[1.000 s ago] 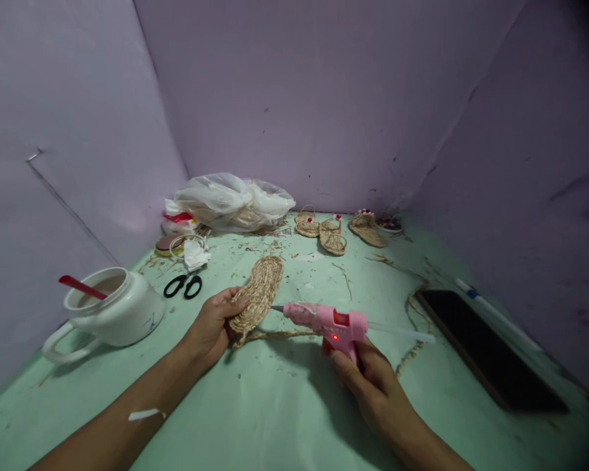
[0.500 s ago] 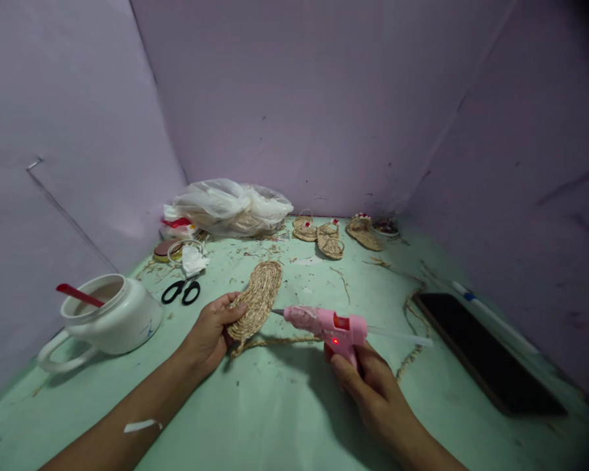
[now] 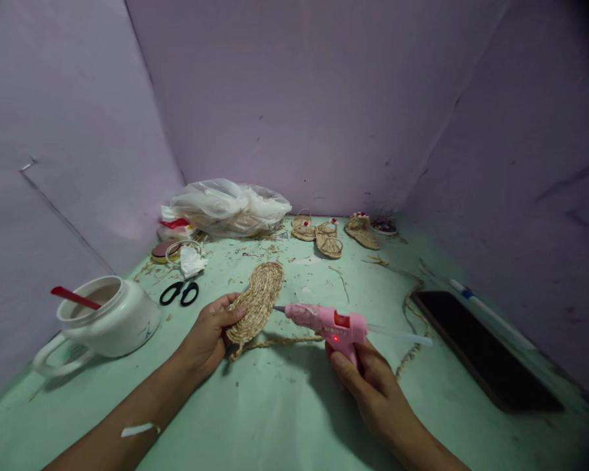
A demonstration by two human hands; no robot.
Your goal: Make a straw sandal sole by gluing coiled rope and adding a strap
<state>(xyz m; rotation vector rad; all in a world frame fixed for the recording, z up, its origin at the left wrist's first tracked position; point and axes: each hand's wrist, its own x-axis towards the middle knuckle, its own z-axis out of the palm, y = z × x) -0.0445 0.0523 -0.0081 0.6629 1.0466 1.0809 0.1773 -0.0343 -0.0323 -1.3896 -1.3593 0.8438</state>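
Note:
My left hand (image 3: 214, 333) is closed on the lower left edge of a small sole of coiled braided fibre (image 3: 258, 297), thumb on top, held tilted above the table. From the sole's lower end a loose length of braid (image 3: 287, 341) runs right, passing behind my right hand. In my right hand (image 3: 363, 376) is a pink hot glue gun (image 3: 319, 318), its red light on and a clear glue stick (image 3: 402, 335) poking from the back. The gun's metal nozzle points left, at or very near the sole's right edge; contact cannot be made out.
Black-handled scissors (image 3: 179, 294) and a white pot (image 3: 122, 320) with a red stick stand left. At the back are a plastic bag (image 3: 230, 206) and several small woven sandals (image 3: 329, 242). A dark phone (image 3: 485, 353) and a pen (image 3: 491, 314) lie right. Fibre scraps litter the green table (image 3: 275, 418).
The glue gun's nozzle is slightly higher along the sole's right edge. The whole view has shifted a little; both grips stay the same.

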